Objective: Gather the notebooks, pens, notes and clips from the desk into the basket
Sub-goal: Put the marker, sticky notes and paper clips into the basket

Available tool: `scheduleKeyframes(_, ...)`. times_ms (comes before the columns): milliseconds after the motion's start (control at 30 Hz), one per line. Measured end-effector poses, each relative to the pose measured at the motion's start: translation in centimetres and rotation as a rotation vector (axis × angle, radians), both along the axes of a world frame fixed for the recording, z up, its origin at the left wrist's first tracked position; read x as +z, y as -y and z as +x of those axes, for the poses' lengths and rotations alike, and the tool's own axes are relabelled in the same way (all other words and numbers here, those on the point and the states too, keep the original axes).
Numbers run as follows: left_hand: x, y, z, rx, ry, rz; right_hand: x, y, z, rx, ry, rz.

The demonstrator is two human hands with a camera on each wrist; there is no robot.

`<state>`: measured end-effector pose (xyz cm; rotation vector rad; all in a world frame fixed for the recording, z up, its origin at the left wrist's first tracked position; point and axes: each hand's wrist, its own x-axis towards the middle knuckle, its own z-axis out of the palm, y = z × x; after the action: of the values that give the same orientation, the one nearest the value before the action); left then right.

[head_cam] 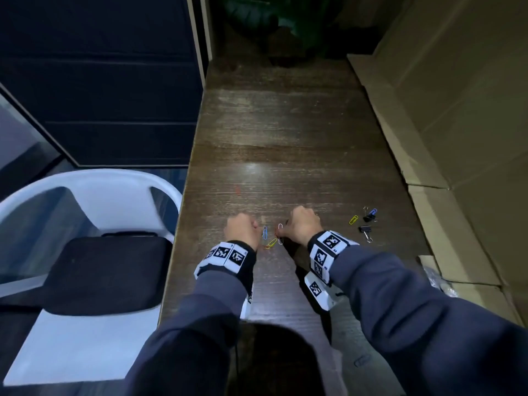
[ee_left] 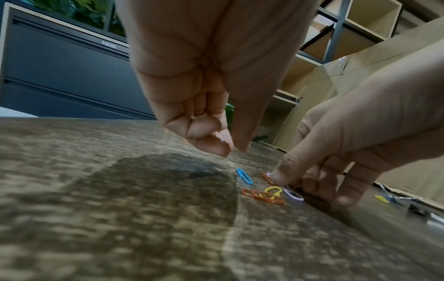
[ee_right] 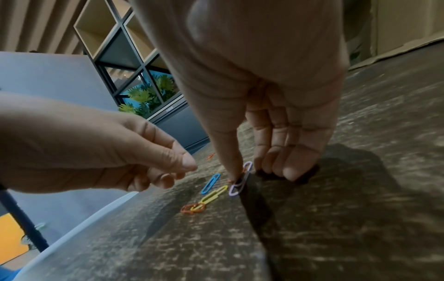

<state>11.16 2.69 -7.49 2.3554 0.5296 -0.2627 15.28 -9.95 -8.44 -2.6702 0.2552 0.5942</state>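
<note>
Several coloured paper clips lie on the wooden desk (head_cam: 285, 132) between my hands: a blue clip (head_cam: 265, 232), a lilac clip (ee_right: 236, 187), a yellow clip (ee_right: 213, 195) and an orange clip (ee_right: 192, 208). My right hand (head_cam: 285, 227) points down; its thumb tip presses on the lilac clip, which lies flat, and its fingertips (ee_right: 291, 173) rest on the desk just behind. My left hand (head_cam: 254, 224) hovers left of the blue clip with its fingers curled into the palm, and nothing shows in it. No basket is in view.
Right of my right hand lie a yellow clip (head_cam: 353, 219), black binder clips (head_cam: 365, 230) and a blue binder clip (head_cam: 372, 212). A lone orange clip (head_cam: 237, 190) lies farther off. Cardboard (head_cam: 428, 138) lines the desk's right side. A white chair (head_cam: 85, 190) stands left of it.
</note>
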Motion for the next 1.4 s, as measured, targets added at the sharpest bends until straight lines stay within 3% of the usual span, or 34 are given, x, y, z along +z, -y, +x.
scheduleKeyframes(600,-0.3,3.8,1.0,-0.167,-0.189,0.226,2.3,2.7,-3.6,-0.054,-0.103,0.099)
scheduleKeyframes(933,1.4,4.0,-1.6,-0.04,-0.003,0.052,5.8,8.2,-8.7,-0.063,-0.064,0.269)
scheduleKeyframes(1167,7.4,7.9,-8.6,-0.37,0.221,-0.074,11.4,13.1,-15.8,0.031,-0.047,0.329)
scheduleKeyframes(1300,11.3,10.8,-14.0,-0.521,0.242,-0.174,14.5,17.2,-21.8,0.05,0.008,0.401)
scheduleKeyframes(1400,13.2,12.7,-17.6,-0.62,0.241,-0.206,14.6,19.5,-26.7,0.075,-0.052,0.306)
